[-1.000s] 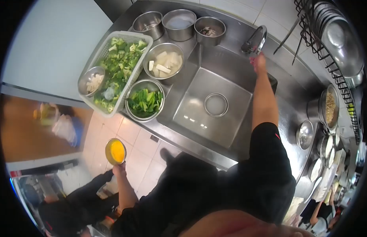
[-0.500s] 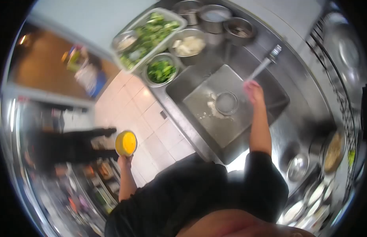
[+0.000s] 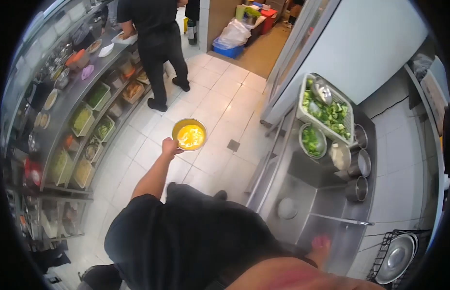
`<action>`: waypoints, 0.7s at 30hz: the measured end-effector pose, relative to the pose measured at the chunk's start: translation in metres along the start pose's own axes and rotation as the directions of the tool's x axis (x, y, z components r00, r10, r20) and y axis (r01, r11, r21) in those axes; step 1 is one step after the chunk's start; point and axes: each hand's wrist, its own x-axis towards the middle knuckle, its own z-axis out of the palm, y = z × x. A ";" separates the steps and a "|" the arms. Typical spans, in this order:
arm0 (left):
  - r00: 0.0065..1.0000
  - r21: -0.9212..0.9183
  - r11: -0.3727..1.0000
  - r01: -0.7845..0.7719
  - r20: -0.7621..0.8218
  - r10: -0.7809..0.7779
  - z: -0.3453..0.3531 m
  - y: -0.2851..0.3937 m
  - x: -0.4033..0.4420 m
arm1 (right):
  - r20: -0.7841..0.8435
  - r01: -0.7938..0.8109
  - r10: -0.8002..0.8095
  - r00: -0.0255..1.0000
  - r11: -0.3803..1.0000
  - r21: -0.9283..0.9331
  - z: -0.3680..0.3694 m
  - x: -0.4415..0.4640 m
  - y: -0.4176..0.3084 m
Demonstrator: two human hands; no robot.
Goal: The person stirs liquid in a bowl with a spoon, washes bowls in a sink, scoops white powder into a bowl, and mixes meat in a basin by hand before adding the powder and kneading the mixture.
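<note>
My left hand point(image 3: 172, 146) is closed on the edge of a round metal bowl point(image 3: 202, 127), held out over the tiled floor. Inside the bowl is a yellow liquid point(image 3: 190, 137) that looks like beaten egg, with pale glints on its surface. My right hand point(image 3: 321, 244) is over the near part of the steel sink point(image 3: 302, 191), a little below the long faucet spout point(image 3: 341, 219). Its fingers are blurred, so their pose is unclear. A round, pale strainer-like object point(image 3: 287, 208) lies at the bottom of the sink.
Beside the sink stand a white basket point(image 3: 302, 116) of chopped greens, a bowl of green leaves point(image 3: 310, 140) and several metal pots point(image 3: 356, 188). Leftward, a counter point(image 3: 65, 99) has food bins on its shelves. A co-worker in black point(image 3: 155, 43) stands there. Plates point(image 3: 397, 258) fill a wire rack.
The view has swung left, bringing the counter and co-worker into clearer sight. My left hand still holds the bowl, now tilted less. My right hand now appears lower in view, near the sink's close end.
</note>
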 end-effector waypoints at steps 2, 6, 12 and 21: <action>0.999 0.055 0.998 0.028 0.018 -0.029 -0.030 -0.016 0.024 | -0.117 -0.166 0.141 0.983 0.956 -0.242 -0.020 -0.028 0.046; 0.998 0.102 0.995 -0.010 0.058 0.004 -0.061 -0.030 0.026 | -0.133 0.220 -0.229 0.964 0.972 -0.078 -0.006 -0.061 0.008; 0.987 0.146 0.987 0.066 0.133 -0.086 -0.099 -0.028 0.044 | 0.187 0.438 -0.428 0.884 0.899 -0.015 -0.001 -0.026 0.029; 0.798 0.512 0.620 -0.595 0.465 0.383 -0.108 -0.035 0.080 | -0.183 -0.118 0.173 0.968 0.954 0.275 0.037 0.025 0.015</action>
